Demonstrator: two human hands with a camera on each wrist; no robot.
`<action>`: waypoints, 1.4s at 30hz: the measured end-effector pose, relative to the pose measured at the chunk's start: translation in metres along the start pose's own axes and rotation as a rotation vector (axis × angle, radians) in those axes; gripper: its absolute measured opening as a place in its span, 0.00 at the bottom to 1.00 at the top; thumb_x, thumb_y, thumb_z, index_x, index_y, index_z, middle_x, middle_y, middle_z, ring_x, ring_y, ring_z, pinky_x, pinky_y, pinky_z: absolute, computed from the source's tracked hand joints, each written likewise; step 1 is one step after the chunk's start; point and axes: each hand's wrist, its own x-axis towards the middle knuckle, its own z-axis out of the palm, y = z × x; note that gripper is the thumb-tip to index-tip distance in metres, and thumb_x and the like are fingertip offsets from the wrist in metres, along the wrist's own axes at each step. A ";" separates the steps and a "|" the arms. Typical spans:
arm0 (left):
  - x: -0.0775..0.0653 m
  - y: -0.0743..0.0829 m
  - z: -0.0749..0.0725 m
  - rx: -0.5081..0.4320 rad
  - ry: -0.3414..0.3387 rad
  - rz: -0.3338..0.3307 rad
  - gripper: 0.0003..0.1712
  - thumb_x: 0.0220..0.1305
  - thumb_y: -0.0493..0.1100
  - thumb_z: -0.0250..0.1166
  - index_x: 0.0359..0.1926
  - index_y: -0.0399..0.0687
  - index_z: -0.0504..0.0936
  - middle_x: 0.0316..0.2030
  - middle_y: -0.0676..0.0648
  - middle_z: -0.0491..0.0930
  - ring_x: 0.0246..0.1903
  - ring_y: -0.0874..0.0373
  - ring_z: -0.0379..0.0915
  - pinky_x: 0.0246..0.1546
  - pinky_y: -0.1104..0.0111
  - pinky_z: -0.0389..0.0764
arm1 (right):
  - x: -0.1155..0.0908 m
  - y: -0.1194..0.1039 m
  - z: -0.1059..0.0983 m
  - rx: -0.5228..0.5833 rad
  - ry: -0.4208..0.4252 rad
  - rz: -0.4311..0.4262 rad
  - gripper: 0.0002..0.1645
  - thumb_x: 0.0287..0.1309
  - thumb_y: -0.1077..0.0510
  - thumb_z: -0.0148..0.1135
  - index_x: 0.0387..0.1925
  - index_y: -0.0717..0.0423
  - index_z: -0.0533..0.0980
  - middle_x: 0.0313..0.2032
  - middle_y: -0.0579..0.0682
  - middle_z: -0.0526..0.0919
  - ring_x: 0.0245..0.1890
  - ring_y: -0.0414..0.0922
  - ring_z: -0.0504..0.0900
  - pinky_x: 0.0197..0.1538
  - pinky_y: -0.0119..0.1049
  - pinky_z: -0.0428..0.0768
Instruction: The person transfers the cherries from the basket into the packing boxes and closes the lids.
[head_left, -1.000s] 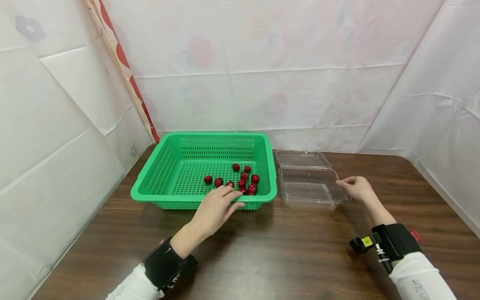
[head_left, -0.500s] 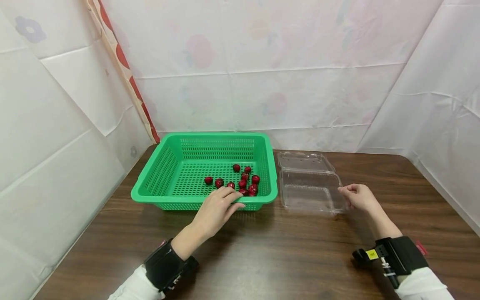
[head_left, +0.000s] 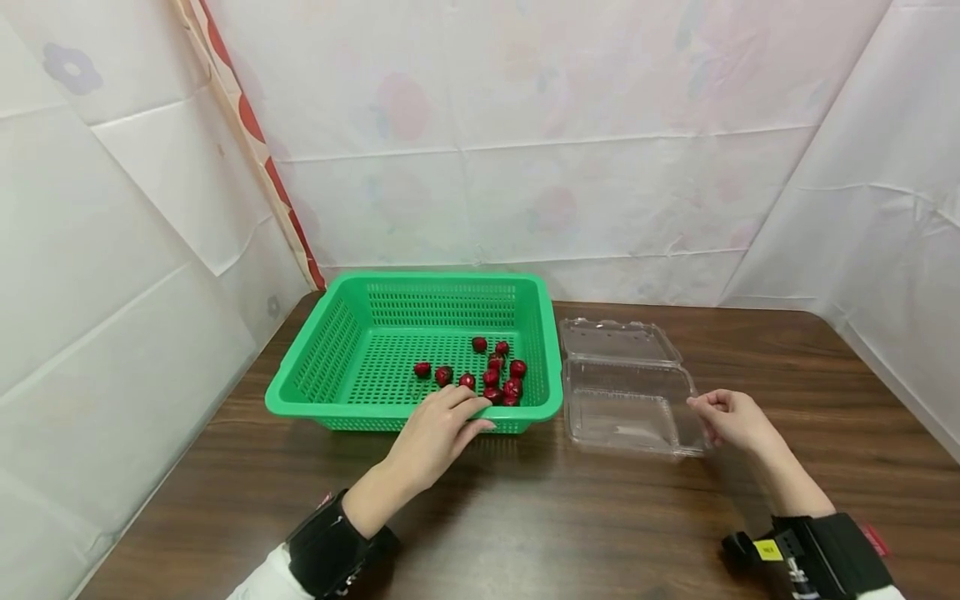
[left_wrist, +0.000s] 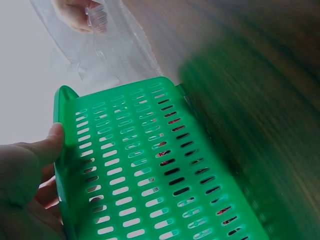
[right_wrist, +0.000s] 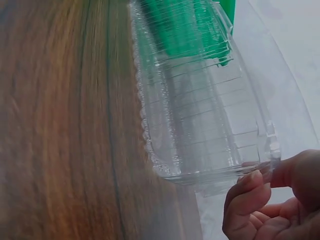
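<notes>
A green slotted plastic basket (head_left: 352,410) stands left of centre, with several dark red cherries (head_left: 491,377) gathered toward its front right. My left hand (head_left: 437,433) grips its front rim, the fingers over the edge inside and the thumb outside, as the left wrist view shows with the thumb (left_wrist: 52,142) on the rim. To the right lies a clear plastic clamshell box (head_left: 626,408), its lid (head_left: 618,342) folded back away from me. My right hand (head_left: 738,421) pinches the box's right rim between thumb and fingers; in the right wrist view the fingertips (right_wrist: 252,180) are at its corner.
Both containers stand side by side on a dark wooden table (head_left: 480,525), the box close to the basket's right side. White patterned sheeting (head_left: 480,150) hangs behind the table and along both sides.
My right hand has drawn the clamshell box toward me and slightly right. My left hand keeps its hold on the basket rim, and the basket sits slightly lower in view.
</notes>
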 end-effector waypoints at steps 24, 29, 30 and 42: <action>0.007 0.004 -0.010 0.031 -0.116 -0.028 0.14 0.53 0.48 0.64 0.38 0.44 0.81 0.30 0.53 0.76 0.31 0.61 0.70 0.32 0.71 0.73 | -0.004 0.003 0.007 0.071 -0.023 0.033 0.19 0.63 0.53 0.48 0.35 0.71 0.64 0.15 0.47 0.69 0.15 0.39 0.69 0.19 0.34 0.72; 0.015 0.004 -0.016 0.021 -0.206 -0.072 0.18 0.56 0.52 0.60 0.38 0.43 0.81 0.30 0.51 0.75 0.29 0.61 0.71 0.30 0.71 0.73 | -0.004 0.003 0.006 0.075 -0.027 0.035 0.20 0.63 0.53 0.48 0.35 0.71 0.64 0.15 0.47 0.69 0.15 0.39 0.69 0.19 0.34 0.72; 0.018 0.004 -0.018 0.015 -0.217 -0.076 0.18 0.57 0.52 0.59 0.38 0.43 0.81 0.30 0.51 0.75 0.29 0.61 0.71 0.29 0.71 0.74 | -0.004 0.003 0.006 0.074 -0.027 0.036 0.20 0.63 0.53 0.49 0.35 0.71 0.64 0.15 0.47 0.69 0.15 0.39 0.69 0.20 0.34 0.72; 0.057 -0.013 -0.017 0.020 -0.350 -0.174 0.09 0.57 0.41 0.61 0.38 0.42 0.81 0.30 0.49 0.76 0.29 0.58 0.72 0.24 0.72 0.72 | -0.004 0.003 0.006 0.090 -0.033 0.030 0.19 0.63 0.54 0.49 0.35 0.70 0.65 0.15 0.47 0.69 0.15 0.39 0.69 0.20 0.34 0.72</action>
